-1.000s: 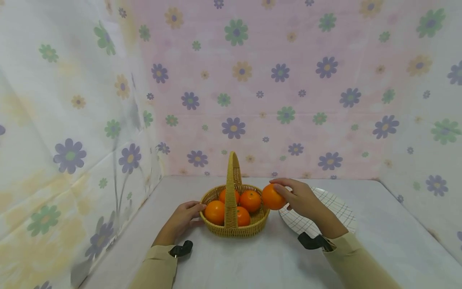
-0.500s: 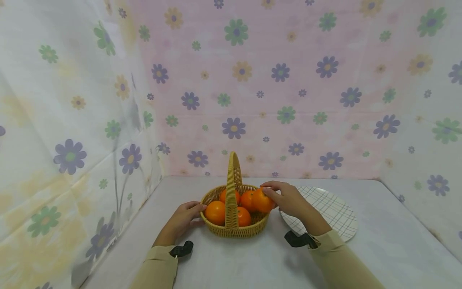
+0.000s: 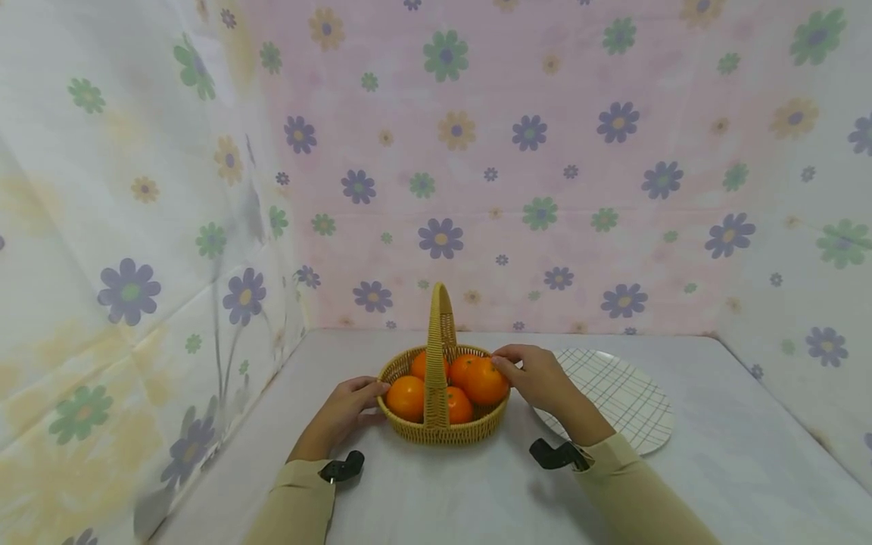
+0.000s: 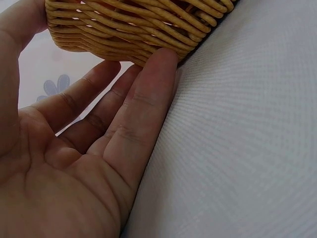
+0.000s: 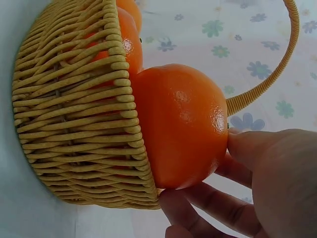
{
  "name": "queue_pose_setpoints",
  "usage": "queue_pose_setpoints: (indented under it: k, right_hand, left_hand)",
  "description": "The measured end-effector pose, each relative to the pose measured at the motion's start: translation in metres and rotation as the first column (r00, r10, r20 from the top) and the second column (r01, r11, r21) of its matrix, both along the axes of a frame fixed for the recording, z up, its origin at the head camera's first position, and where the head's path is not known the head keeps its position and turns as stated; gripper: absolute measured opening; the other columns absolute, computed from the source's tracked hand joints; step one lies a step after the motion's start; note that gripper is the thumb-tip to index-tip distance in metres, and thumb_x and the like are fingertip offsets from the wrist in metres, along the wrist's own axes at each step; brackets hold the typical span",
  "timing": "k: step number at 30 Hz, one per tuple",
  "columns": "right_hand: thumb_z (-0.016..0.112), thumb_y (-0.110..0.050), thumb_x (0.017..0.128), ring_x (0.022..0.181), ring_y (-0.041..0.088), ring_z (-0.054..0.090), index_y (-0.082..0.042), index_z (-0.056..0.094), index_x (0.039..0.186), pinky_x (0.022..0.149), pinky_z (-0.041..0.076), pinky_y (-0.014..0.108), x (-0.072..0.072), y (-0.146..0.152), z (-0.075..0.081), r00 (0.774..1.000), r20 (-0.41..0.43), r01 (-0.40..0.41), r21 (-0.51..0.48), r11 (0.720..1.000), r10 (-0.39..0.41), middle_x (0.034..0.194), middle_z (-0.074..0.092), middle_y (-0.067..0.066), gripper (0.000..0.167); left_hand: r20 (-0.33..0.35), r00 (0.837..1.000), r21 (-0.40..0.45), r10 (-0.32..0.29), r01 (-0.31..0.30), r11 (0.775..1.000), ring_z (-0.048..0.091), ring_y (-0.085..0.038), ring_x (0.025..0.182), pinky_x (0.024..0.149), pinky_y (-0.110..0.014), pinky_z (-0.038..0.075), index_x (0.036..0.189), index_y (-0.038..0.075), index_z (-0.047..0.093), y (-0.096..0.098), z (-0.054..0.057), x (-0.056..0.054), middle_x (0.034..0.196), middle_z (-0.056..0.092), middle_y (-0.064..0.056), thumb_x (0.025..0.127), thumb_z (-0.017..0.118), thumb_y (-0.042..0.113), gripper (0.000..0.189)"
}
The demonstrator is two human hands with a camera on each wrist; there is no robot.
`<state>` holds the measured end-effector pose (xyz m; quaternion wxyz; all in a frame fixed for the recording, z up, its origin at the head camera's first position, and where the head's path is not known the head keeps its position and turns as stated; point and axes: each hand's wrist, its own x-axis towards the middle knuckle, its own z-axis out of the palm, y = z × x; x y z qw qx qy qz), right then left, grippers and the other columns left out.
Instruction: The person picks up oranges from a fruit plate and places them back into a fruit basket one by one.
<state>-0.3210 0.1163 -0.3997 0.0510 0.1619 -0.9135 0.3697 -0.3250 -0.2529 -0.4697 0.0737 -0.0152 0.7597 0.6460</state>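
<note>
A woven wicker basket (image 3: pixel 446 435) with a tall arched handle (image 3: pixel 437 356) stands on the table, holding several oranges (image 3: pixel 406 399). My right hand (image 3: pixel 541 382) pinches one orange (image 5: pixel 181 126) at the basket's right end, thumb on its upper side and fingers beneath. That orange sits against the inside of the rim, touching another orange (image 5: pixel 130 47). On the opposite end, my left hand (image 3: pixel 347 409) touches the basket with mostly straight fingers. In the left wrist view, one fingertip (image 4: pixel 161 59) rests low on the wicker wall (image 4: pixel 119 29), close to the tabletop, and another digit is at the rim.
A white plate (image 3: pixel 630 393) with a dark grid pattern lies right of the basket, partly behind my right forearm. White cloth covers the table (image 3: pixel 436 499). Flower-print curtains (image 3: pixel 490 197) close off the back and sides.
My right hand has carried the orange leftward and down, from outside the right rim to inside the basket. The left hand has kept its place on the basket.
</note>
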Motion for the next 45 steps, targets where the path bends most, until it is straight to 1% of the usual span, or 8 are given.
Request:
queue_pose_setpoints:
  k: [4, 8, 15, 19, 24, 29, 36, 45]
  right_hand:
    - [0.062, -0.040, 0.103, 0.078, 0.014, 0.064, -0.023, 0.076, 0.120, 0.072, 0.058, 0.031, 0.001, -0.001, 0.002, 1.000, -0.009, 0.015, -0.005, 1.000, -0.015, 0.096, 0.073, -0.005, 0.027]
    - [0.062, -0.045, 0.102, 0.086, 0.017, 0.063, -0.024, 0.074, 0.122, 0.074, 0.058, 0.032, 0.003, -0.002, 0.004, 0.999, 0.017, 0.033, 0.006, 0.999, -0.033, 0.101, 0.071, -0.001, 0.031]
    - [0.074, -0.061, 0.088, 0.094, 0.021, 0.057, -0.025, 0.065, 0.138, 0.075, 0.053, 0.031, 0.007, -0.003, 0.002, 0.999, 0.028, -0.021, 0.071, 0.997, 0.020, 0.113, 0.062, 0.004, 0.063]
    - [0.077, -0.063, 0.084, 0.093, 0.019, 0.056, -0.025, 0.064, 0.141, 0.077, 0.053, 0.032, 0.010, -0.005, 0.001, 1.000, 0.007, -0.025, 0.107, 0.994, 0.025, 0.111, 0.060, 0.004, 0.069]
    - [0.075, -0.065, 0.084, 0.094, 0.020, 0.056, -0.024, 0.062, 0.143, 0.079, 0.055, 0.034, 0.013, -0.009, -0.001, 1.000, 0.000, 0.003, 0.135, 0.991, -0.003, 0.112, 0.059, 0.004, 0.074]
    - [0.075, -0.061, 0.086, 0.100, 0.020, 0.060, -0.021, 0.060, 0.145, 0.087, 0.057, 0.040, 0.017, -0.012, -0.001, 1.000, -0.020, 0.019, 0.147, 0.989, -0.016, 0.121, 0.065, 0.004, 0.074]
    - [0.070, -0.064, 0.089, 0.094, 0.019, 0.058, -0.024, 0.054, 0.151, 0.077, 0.053, 0.035, 0.021, -0.017, -0.005, 0.999, 0.016, 0.030, 0.185, 0.982, -0.033, 0.120, 0.064, 0.005, 0.075]
    - [0.068, -0.068, 0.088, 0.093, 0.019, 0.059, -0.029, 0.051, 0.152, 0.076, 0.053, 0.035, 0.020, -0.017, -0.004, 0.999, 0.042, 0.015, 0.198, 0.980, -0.023, 0.123, 0.066, 0.004, 0.078]
  left_hand:
    - [-0.010, 1.000, 0.000, -0.011, 0.011, 1.000, 0.069, -0.024, 0.113, 0.092, -0.042, 0.063, 0.130, 0.004, 0.065, 0.002, 0.005, -0.001, 0.134, 0.065, -0.013, 0.097, 0.071, 0.040, 0.049]
    - [-0.011, 1.000, 0.006, -0.012, 0.012, 1.000, 0.068, -0.025, 0.114, 0.092, -0.043, 0.063, 0.132, 0.003, 0.064, 0.003, 0.007, 0.000, 0.136, 0.064, -0.015, 0.097, 0.071, 0.040, 0.052]
    - [-0.006, 1.000, -0.010, -0.016, 0.016, 1.000, 0.067, -0.026, 0.116, 0.093, -0.043, 0.062, 0.133, 0.002, 0.063, 0.005, 0.008, 0.001, 0.138, 0.062, -0.016, 0.096, 0.072, 0.041, 0.055]
    - [-0.003, 1.000, -0.018, -0.021, 0.021, 1.000, 0.067, -0.028, 0.117, 0.092, -0.042, 0.063, 0.134, 0.002, 0.062, 0.005, 0.007, 0.000, 0.139, 0.061, -0.018, 0.097, 0.071, 0.041, 0.055]
    - [0.001, 1.000, -0.014, -0.016, 0.016, 1.000, 0.068, -0.027, 0.115, 0.091, -0.042, 0.063, 0.133, 0.003, 0.063, 0.004, 0.005, -0.002, 0.137, 0.063, -0.016, 0.096, 0.072, 0.041, 0.054]
    - [0.005, 1.000, -0.020, -0.012, 0.012, 1.000, 0.068, -0.024, 0.113, 0.092, -0.041, 0.063, 0.132, 0.005, 0.065, 0.003, 0.004, -0.003, 0.136, 0.064, -0.013, 0.094, 0.074, 0.044, 0.055]
    - [0.005, 1.000, -0.016, -0.002, 0.002, 1.000, 0.069, -0.025, 0.112, 0.091, -0.042, 0.063, 0.133, 0.001, 0.063, 0.003, 0.002, 0.002, 0.137, 0.062, -0.017, 0.095, 0.073, 0.041, 0.056]
    - [0.007, 1.000, -0.029, 0.016, -0.016, 0.999, 0.068, -0.024, 0.114, 0.091, -0.041, 0.063, 0.133, 0.005, 0.064, 0.002, 0.000, 0.001, 0.137, 0.064, -0.014, 0.093, 0.074, 0.047, 0.059]
